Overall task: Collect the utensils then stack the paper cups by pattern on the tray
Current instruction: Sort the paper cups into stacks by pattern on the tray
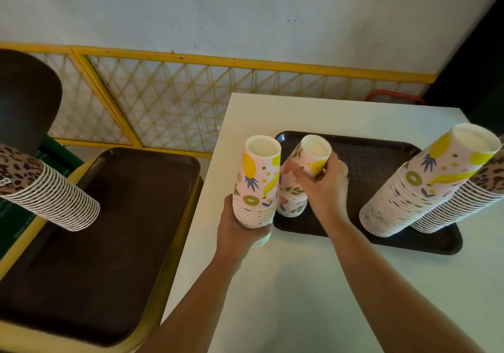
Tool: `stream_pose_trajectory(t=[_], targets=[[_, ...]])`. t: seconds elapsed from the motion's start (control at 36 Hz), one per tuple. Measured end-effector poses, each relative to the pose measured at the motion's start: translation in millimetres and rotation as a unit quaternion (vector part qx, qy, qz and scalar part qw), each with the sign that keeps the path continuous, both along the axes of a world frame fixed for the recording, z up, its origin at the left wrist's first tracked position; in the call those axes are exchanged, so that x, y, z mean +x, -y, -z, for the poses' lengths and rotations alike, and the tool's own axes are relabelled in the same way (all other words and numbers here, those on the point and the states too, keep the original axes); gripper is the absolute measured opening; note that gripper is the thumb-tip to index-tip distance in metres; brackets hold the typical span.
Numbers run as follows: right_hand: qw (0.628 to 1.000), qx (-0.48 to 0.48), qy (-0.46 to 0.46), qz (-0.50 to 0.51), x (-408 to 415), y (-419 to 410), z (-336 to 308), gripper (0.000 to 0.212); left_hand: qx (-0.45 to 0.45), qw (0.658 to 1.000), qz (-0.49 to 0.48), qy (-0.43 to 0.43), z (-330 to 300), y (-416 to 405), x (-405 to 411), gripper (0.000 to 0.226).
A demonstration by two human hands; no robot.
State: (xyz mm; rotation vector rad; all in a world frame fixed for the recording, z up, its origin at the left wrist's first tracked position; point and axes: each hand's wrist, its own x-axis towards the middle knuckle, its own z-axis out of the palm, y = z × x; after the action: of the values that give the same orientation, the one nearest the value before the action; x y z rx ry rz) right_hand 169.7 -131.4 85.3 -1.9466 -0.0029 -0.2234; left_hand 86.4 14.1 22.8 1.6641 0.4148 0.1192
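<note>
Left hand grips inverted fruit-print stack upright; right hand tilts cup.

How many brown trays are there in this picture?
2. One tray lies on the white table, carrying cup stacks. The other tray sits lower at the left, off the table, on a yellow-edged surface. More may lie outside the view.

Tray on table; 2 cup stacks at its right, second tray left of table
</note>
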Motion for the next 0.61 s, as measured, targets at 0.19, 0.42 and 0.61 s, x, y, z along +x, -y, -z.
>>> stream_pose_trajectory(t=[0.19, 0.42, 0.61], targets=[[0.997, 0.01, 0.064, -0.04, -11, -3, -15, 0.077, 0.012, 1.0, 0.006, 0.008, 0, 2, 1, 0.079], [0.98, -0.021, 0.048, -0.194, -28, -16, -38, 0.062, 0.017, 1.0, 0.01, -0.003, -1, 11, 1, 0.075], [0.987, -0.008, 0.043, -0.155, -28, -12, -38, 0.053, 0.04, 0.999, 0.024, 0.013, -1, 13, 0, 0.08]])
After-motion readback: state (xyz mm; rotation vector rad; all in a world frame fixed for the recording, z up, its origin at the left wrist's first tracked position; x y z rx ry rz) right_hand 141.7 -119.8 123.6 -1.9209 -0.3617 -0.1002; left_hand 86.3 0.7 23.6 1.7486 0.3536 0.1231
